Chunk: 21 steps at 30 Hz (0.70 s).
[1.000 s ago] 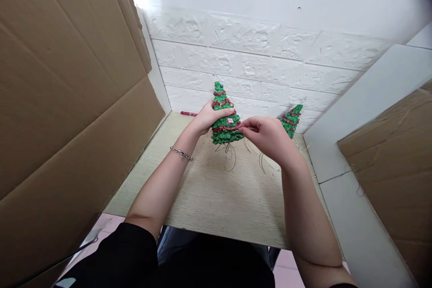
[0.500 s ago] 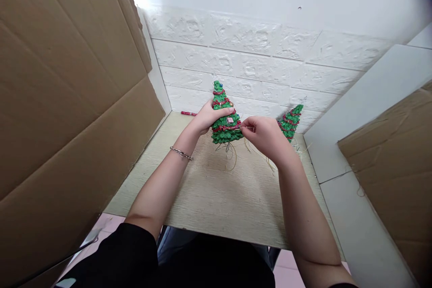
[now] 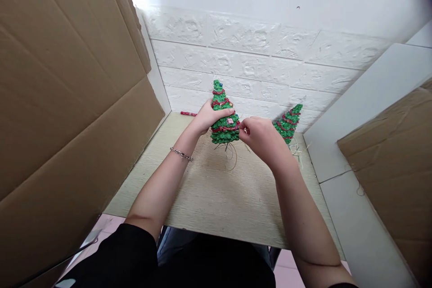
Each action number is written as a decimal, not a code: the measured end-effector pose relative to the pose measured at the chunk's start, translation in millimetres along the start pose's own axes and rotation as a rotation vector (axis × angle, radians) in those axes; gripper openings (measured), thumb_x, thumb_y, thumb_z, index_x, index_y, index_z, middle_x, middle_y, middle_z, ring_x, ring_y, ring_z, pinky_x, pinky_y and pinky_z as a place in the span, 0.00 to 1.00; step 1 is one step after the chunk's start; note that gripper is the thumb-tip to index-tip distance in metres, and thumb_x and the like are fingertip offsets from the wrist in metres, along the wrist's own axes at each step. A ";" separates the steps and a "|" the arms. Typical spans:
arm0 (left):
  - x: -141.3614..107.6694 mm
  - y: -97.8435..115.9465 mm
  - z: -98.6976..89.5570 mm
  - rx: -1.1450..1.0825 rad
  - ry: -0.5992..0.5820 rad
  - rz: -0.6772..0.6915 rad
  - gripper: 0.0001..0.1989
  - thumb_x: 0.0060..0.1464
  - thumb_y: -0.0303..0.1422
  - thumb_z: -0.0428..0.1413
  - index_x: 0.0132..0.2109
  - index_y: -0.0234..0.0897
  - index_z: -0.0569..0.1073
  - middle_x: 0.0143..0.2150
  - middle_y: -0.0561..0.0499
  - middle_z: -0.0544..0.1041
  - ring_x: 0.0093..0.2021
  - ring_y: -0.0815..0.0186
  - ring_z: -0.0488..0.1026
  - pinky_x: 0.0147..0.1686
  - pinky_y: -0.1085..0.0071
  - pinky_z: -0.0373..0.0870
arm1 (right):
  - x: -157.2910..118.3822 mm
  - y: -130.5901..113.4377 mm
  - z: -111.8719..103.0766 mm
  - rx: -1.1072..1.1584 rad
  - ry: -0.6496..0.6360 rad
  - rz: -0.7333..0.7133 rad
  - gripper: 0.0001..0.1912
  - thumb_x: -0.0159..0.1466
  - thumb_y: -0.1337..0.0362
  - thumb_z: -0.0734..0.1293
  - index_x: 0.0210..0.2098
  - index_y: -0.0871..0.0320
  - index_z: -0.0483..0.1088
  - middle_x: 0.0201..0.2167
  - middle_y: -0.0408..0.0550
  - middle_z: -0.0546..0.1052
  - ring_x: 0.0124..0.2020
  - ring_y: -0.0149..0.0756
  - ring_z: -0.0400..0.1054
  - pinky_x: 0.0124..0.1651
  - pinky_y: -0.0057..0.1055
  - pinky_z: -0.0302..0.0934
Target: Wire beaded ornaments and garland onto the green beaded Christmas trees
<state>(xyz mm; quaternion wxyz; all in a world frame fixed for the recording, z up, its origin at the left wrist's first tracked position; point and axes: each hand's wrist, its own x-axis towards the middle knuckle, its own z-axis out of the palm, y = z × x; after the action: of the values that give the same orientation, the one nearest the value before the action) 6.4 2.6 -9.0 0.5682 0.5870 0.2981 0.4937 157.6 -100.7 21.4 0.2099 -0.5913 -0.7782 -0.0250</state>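
A small green Christmas tree (image 3: 225,136) with red garland, coloured balls and a pink square ornament (image 3: 230,121) is upright in my left hand (image 3: 206,118). The left thumb lies across its front, and the other fingers go behind it, partly hidden. At the tree's lower right edge, my right hand (image 3: 261,137) is closed in a pinch against the garland. Whatever is between those fingertips is too small to make out. Thin wires (image 3: 228,147) and a looped yellowish strand (image 3: 236,162) hang below the tree's base.
A second decorated tree (image 3: 289,122) stands at the right back, with loose pale strands (image 3: 299,153) around its base. A red stick-like item (image 3: 187,113) lies by the white brick-pattern wall (image 3: 243,63). Cardboard sheets (image 3: 67,76) flank the wooden table (image 3: 216,198).
My right hand has moved slightly left, closer against the tree's edge. The thin pale strand seen at its fingertips before no longer shows. My left hand keeps its hold on the tree.
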 end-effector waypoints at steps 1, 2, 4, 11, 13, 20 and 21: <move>0.0 -0.1 0.3 0.009 0.018 0.000 0.25 0.34 0.36 0.72 0.40 0.32 0.72 0.37 0.48 0.76 0.36 0.66 0.73 0.41 0.67 0.72 | 0.5 -0.7 0.0 -0.007 -0.004 0.001 0.11 0.64 0.74 0.61 0.27 0.59 0.67 0.29 0.49 0.73 0.30 0.37 0.64 0.32 0.32 0.50; -0.1 -0.1 0.7 0.019 0.039 -0.007 0.26 0.34 0.35 0.72 0.40 0.32 0.72 0.38 0.48 0.76 0.36 0.65 0.73 0.41 0.66 0.72 | 0.9 -1.4 0.1 -0.013 -0.009 0.001 0.11 0.64 0.74 0.61 0.27 0.59 0.68 0.29 0.49 0.74 0.31 0.37 0.65 0.32 0.32 0.50; -0.1 -0.4 1.3 0.034 0.077 -0.023 0.28 0.32 0.35 0.72 0.41 0.32 0.71 0.39 0.47 0.76 0.37 0.64 0.74 0.40 0.65 0.73 | 1.8 -2.9 0.8 -0.023 -0.027 0.005 0.11 0.65 0.74 0.61 0.29 0.60 0.70 0.31 0.50 0.75 0.32 0.38 0.66 0.32 0.32 0.51; 3.8 -3.0 -3.9 0.043 0.143 -0.015 0.30 0.32 0.34 0.72 0.43 0.34 0.69 0.41 0.47 0.77 0.39 0.62 0.75 0.42 0.65 0.74 | -2.1 0.5 3.8 0.034 -0.072 -0.098 0.16 0.69 0.73 0.57 0.36 0.61 0.76 0.35 0.52 0.74 0.36 0.39 0.68 0.38 0.32 0.57; 4.4 -2.5 -5.6 0.037 0.155 -0.024 0.29 0.32 0.35 0.72 0.43 0.34 0.69 0.41 0.46 0.77 0.39 0.62 0.75 0.41 0.65 0.74 | -3.6 3.7 5.2 0.092 -0.055 -0.151 0.18 0.68 0.77 0.56 0.39 0.60 0.77 0.36 0.52 0.73 0.38 0.39 0.68 0.41 0.31 0.59; 1.7 0.0 -1.6 -0.003 0.121 -0.003 0.29 0.30 0.35 0.72 0.41 0.34 0.70 0.39 0.47 0.76 0.37 0.64 0.74 0.39 0.67 0.73 | 4.3 3.3 15.7 0.169 0.092 -0.081 0.17 0.65 0.79 0.56 0.44 0.59 0.70 0.39 0.52 0.77 0.41 0.42 0.70 0.40 0.32 0.60; 1.5 -0.1 -0.8 -0.001 0.128 0.001 0.29 0.30 0.34 0.72 0.41 0.34 0.70 0.39 0.47 0.77 0.37 0.63 0.74 0.39 0.67 0.73 | 5.6 2.7 16.7 0.171 0.087 -0.078 0.16 0.65 0.78 0.56 0.44 0.59 0.70 0.39 0.52 0.77 0.40 0.42 0.70 0.40 0.32 0.60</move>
<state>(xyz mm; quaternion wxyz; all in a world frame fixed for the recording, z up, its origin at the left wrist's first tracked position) 6.2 4.3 -8.9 0.5480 0.5541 0.3330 0.5308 154.0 -90.0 7.6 0.2921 -0.5390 -0.7900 0.0078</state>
